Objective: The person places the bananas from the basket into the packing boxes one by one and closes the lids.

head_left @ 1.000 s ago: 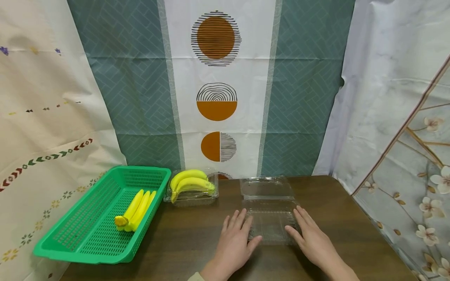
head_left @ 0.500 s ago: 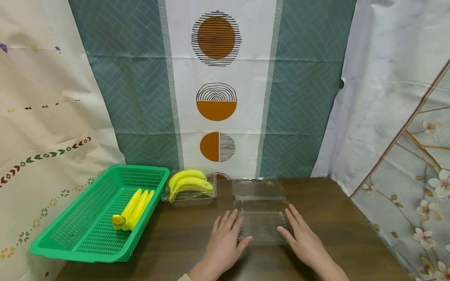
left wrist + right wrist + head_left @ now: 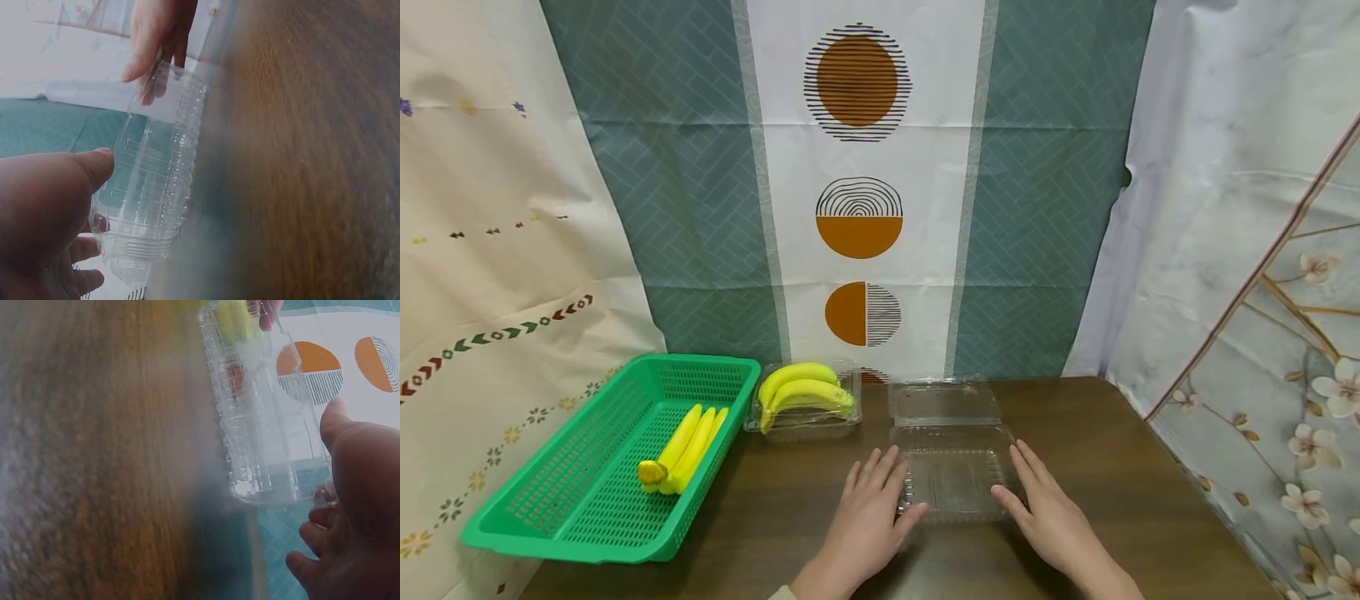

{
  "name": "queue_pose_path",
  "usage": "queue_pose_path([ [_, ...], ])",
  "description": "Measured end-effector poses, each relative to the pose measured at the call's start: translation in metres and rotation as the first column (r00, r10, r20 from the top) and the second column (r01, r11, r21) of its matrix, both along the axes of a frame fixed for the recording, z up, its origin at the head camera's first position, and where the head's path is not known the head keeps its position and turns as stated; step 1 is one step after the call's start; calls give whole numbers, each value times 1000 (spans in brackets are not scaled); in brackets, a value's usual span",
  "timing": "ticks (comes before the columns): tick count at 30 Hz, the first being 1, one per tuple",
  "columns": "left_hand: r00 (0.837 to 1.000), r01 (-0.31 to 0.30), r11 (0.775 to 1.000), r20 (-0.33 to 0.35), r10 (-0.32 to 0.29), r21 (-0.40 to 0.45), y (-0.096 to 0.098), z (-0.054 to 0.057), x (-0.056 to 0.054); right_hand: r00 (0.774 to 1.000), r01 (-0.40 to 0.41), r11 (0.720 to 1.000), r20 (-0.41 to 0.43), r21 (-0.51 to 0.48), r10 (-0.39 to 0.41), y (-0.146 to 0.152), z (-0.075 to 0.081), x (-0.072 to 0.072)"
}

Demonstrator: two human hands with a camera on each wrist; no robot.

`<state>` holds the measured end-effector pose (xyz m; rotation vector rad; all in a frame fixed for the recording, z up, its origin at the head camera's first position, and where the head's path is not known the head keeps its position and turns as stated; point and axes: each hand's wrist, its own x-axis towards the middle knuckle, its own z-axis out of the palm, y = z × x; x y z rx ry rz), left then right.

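A clear plastic clamshell container (image 3: 953, 483) lies on the brown table with its lid (image 3: 943, 404) folded back behind it. My left hand (image 3: 861, 521) is at the container's left side, fingers extended along the wall and thumb by the near corner. On the opposite side, my right hand (image 3: 1052, 517) has its fingers straight along the right wall, its thumb close to the rim. In the left wrist view the container (image 3: 153, 169) shows a ribbed side wall, and nothing lies inside it. The right wrist view has the thumb (image 3: 335, 419) beside the rim.
Left of the lid stands another clear clamshell (image 3: 850, 379) with bananas (image 3: 805, 392) in it. A green perforated basket (image 3: 580, 554) at the left holds a bunch of bananas (image 3: 685, 450). Patterned curtains (image 3: 1037, 208) hang behind and along both sides of the table (image 3: 1120, 467).
The open clamshell has slid a little to the left across the table, with both hands moving along beside it. The basket and the other clamshell have stayed in place.
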<state>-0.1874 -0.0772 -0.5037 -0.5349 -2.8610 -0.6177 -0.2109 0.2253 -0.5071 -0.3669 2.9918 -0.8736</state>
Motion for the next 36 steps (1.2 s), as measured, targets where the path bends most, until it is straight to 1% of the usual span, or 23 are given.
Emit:
queue_pose_path([
  [5,1000,6,1000,6,-6,-12,-5,-1,-1,999,-22,1000,24,-11,22,1,-1,1],
  [12,1000,4,1000,17,-4,-11,-10,2,-3,997,-40,998,57,-43,43,2,0,-1],
  [18,1000,4,1000,11,-4,-12,-15,2,1,998,-47,998,37,-40,48,-1,-5,0],
  [23,1000,3,1000,-3,-3,-14,-18,4,0,999,-47,998,20,-47,48,-6,-3,-1],
  [30,1000,8,1000,-19,-8,-17,-20,2,0,998,-42,998,41,-43,44,-8,-2,2],
  [36,1000,12,1000,-1,-12,-8,-25,3,0,997,-44,998,61,-54,47,-10,-4,3],
])
